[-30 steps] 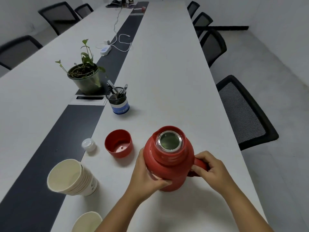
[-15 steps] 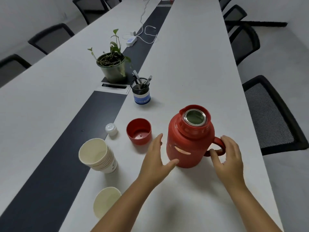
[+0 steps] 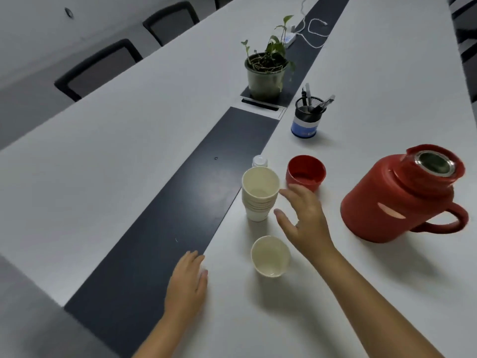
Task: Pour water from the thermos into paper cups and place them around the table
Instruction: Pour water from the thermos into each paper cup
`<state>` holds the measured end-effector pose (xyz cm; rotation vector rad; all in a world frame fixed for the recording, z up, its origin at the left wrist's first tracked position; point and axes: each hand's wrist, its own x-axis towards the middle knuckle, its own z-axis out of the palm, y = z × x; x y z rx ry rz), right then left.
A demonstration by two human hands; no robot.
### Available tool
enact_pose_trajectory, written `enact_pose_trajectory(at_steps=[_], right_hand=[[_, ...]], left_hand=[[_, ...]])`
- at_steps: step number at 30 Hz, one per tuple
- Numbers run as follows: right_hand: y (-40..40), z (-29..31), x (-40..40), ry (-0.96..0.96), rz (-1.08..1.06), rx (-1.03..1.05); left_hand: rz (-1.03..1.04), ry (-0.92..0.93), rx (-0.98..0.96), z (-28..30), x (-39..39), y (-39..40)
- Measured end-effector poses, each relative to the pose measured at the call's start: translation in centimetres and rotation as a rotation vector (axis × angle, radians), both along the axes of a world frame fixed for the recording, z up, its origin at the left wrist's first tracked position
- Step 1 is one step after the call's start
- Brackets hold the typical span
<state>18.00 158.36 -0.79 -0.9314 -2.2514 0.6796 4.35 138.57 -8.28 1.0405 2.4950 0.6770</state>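
While thermos (image 3: 395, 200) stands uncapped at far right, I read right hand (image 3: 304, 218) spread, empty, just right of upright cup stack (image 3: 260, 195). Left hand (image 3: 187, 282) flat on table (image 3: 387, 73), farther. 1 single cup (image 3: 270, 255) sits between hands.

1. Desk (image 3: 144, 140): long, white top, with a dark strip (image 3: 180, 215) running down its middle.
2. Potted plant (image 3: 265, 71): green leaves, greyish pot, standing on the strip.
3. Pen holder (image 3: 305, 117): black mesh, blue and white base, several pens upright inside, on the white surface just right of the strip.
4. White power strip (image 3: 290, 40) with a looped cable (image 3: 316, 29), farther along.
5. Black mesh chairs (image 3: 98, 68): along the desk's far side.
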Motion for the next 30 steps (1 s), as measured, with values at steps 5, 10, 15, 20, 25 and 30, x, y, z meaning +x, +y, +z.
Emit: enact_pose_trajectory(at_steps=[5, 10, 15, 20, 25, 30], right_hand=[[1.2, 0.6, -2.7, -0.173, -0.020, 0.023], [1.7, 1.1, -2.9, -0.275, -0.006, 0.079], [1.3, 1.4, -3.5, -0.262, -0.001, 0.037], [1.4, 1.3, -3.3, -0.231, -0.039, -0.038], [1.5, 1.1, -2.9, -0.238, -0.066, -0.053], [1.2, 3.1, -2.7, -0.034, -0.134, -0.056]], left_hand=[[-0.294, 0.152, -0.189, -1.7, -0.4, -1.3], [-0.387, 0.258, -0.155, -1.5, -0.8, -0.6], [-0.333, -0.133, 0.094, 1.7, -2.7, 7.0], [-0.342, -0.425, 0.288, 5.0, -4.0, 14.6], [-0.386, -0.564, 0.379, 3.5, -3.9, 15.7], [-0.399, -0.605, 0.416, 2.8, -4.0, 15.8]])
